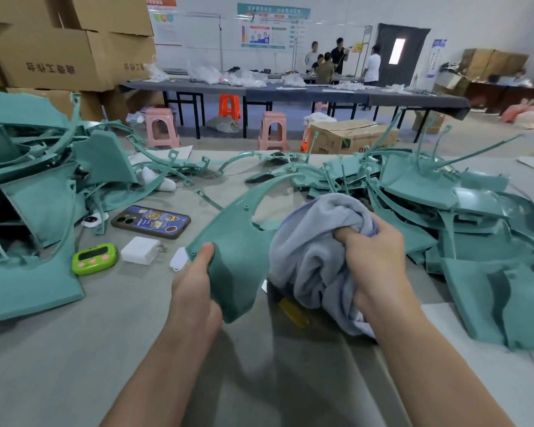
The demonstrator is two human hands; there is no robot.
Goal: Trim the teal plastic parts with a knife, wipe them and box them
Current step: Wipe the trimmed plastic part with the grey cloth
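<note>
Left hand (195, 288) has a teal part (235, 251) gripped by its near end. The thumb is clamped on the face and the other fingers are hidden behind it. The part is held up off the table (74, 349), just right of the phone (151, 221) and a bit nearer the person.

Right hand (373, 251) is balled up in a grey-blue cloth (309, 263), fingers dug right into it. The cloth is bunched up against the far side of that part from the phone.

Under the cloth, near-right of the phone, a yellow tool (293, 312) lies on the table. It's mostly covered, so I can't say if it's the knife.

Just on the near side of the phone sit a green timer (95, 258) and a white charger block (141, 250).

There's a big heap of teal parts (37, 186) left of the phone, and another heap (475, 241) way off to its right, past the cloth.
</note>
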